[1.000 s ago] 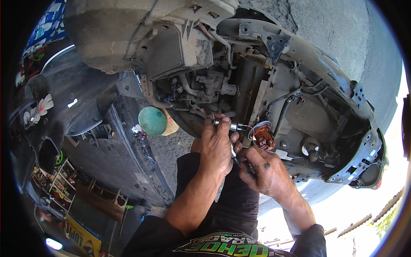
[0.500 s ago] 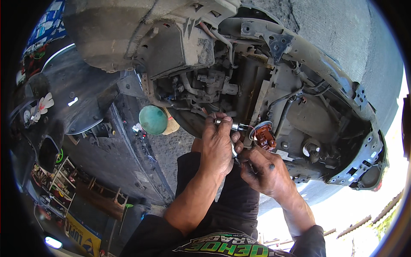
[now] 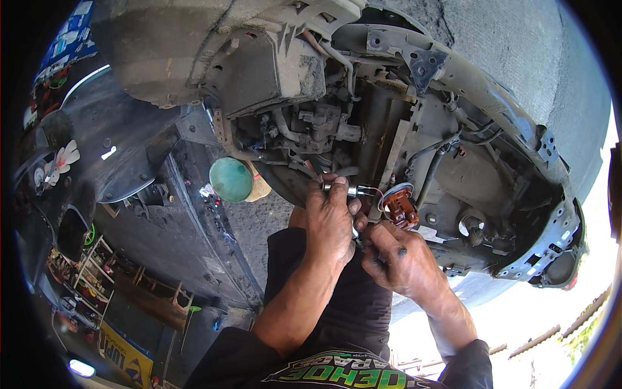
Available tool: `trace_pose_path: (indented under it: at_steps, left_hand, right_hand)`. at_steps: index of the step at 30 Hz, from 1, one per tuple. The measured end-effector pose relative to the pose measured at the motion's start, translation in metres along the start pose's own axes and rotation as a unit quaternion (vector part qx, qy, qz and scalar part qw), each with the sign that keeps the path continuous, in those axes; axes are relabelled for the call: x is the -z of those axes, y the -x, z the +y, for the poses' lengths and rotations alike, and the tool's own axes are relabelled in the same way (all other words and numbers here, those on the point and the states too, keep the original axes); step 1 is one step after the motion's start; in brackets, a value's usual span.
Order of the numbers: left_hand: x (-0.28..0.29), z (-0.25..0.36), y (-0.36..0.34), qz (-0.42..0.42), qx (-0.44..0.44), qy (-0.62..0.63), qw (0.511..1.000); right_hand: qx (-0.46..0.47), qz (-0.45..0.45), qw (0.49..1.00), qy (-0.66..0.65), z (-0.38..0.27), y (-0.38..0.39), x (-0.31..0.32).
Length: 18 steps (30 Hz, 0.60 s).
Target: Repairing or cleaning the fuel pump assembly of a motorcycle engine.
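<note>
My left hand (image 3: 328,223) is closed around a small silver metal cylinder (image 3: 357,191), pinched between thumb and fingers. Thin wires (image 3: 380,198) run from its end towards a reddish-brown plastic housing (image 3: 403,211) with a grey round rim, just above my right knuckles. A second shiny piece (image 3: 355,231) shows below the left fingers. My right hand (image 3: 403,259) is curled beside the left, fingers pressed together at a small dark piece too hidden to name. A dark ring (image 3: 402,251) sits on one right finger.
Before me lies a vehicle's exposed front end with hoses, brackets and a curved metal crossbeam (image 3: 499,97). A green round lid or bowl (image 3: 231,179) is at the left on the ground. Beyond it lie a large dark panel (image 3: 207,227) and a white fan (image 3: 65,157).
My right hand has shifted slightly to the left and turned a little. My left hand still holds the metal cylinder in nearly the same place.
</note>
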<state>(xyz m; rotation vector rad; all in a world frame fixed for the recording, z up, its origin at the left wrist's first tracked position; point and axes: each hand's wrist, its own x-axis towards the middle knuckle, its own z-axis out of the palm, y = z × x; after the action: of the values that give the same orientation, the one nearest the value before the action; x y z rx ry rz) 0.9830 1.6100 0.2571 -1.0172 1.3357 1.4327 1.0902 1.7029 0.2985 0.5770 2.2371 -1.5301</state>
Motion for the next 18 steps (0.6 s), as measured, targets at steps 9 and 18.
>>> trace_pose_path:
  at_steps: [9, 18]
  left_hand:
    - [0.001, 0.000, -0.003, 0.010, -0.001, 0.039, 0.999]
    - [0.001, 0.006, 0.002, -0.032, -0.054, 0.056, 0.996]
  right_hand:
    - [-0.036, 0.037, 0.998, -0.046, 0.002, 0.004, -0.008]
    - [-0.138, 0.109, 0.968, -0.177, -0.006, 0.004, -0.015]
